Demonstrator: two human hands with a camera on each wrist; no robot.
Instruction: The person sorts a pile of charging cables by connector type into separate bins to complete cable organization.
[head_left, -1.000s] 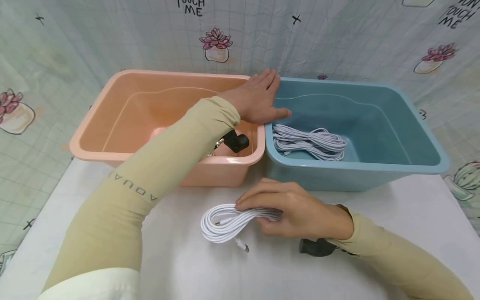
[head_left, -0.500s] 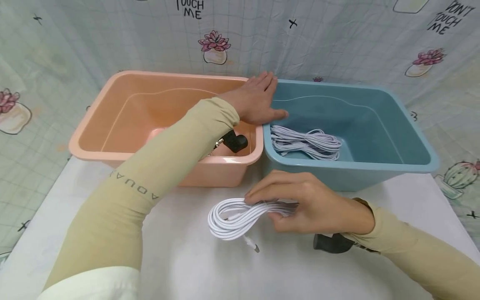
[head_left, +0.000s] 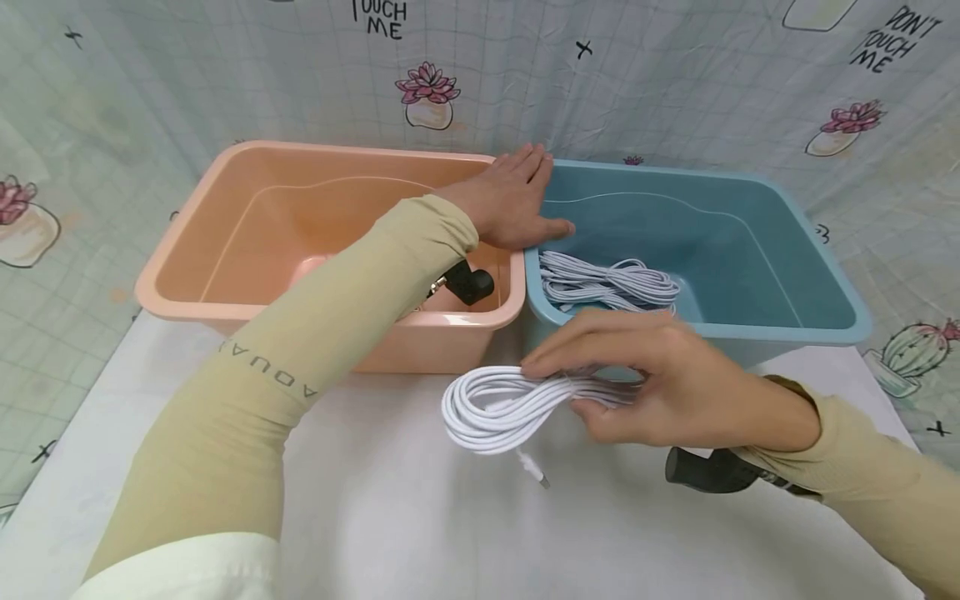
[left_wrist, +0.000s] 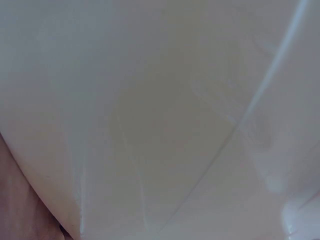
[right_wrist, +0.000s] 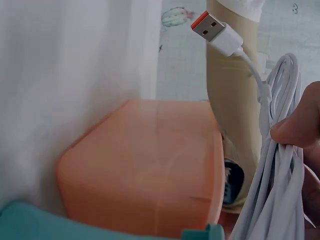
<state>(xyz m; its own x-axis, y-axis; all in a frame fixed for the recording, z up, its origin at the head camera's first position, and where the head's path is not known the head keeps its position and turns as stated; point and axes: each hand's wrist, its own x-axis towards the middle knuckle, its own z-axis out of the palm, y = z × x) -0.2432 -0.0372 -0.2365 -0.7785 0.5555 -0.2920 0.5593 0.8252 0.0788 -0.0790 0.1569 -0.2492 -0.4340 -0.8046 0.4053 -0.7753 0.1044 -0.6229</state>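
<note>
My right hand [head_left: 667, 383] pinches a coiled white USB cable [head_left: 495, 412] between thumb and fingers, in front of the blue bin's near wall. One end with a USB plug [right_wrist: 215, 31] dangles loose; the right wrist view shows its orange-tipped metal connector. My left hand [head_left: 513, 200] rests with straight fingers across the rims where the orange bin [head_left: 420, 346] and the blue bin [head_left: 795, 333] meet. Several coiled white cables [head_left: 607, 282] lie in the left part of the blue bin. The left wrist view looks mostly into the orange bin's inside wall [left_wrist: 165, 125].
Both bins stand side by side at the back of a white-covered table [head_left: 390, 500]. Behind them hangs a curtain [head_left: 517, 75] printed with potted plants. A black wrist camera [head_left: 472, 283] hangs from the left wrist inside the orange bin, another camera [head_left: 708, 469] from the right wrist.
My right hand has moved right and up toward the blue bin, carrying the coiled cable along. The left hand keeps its place on the rims.
</note>
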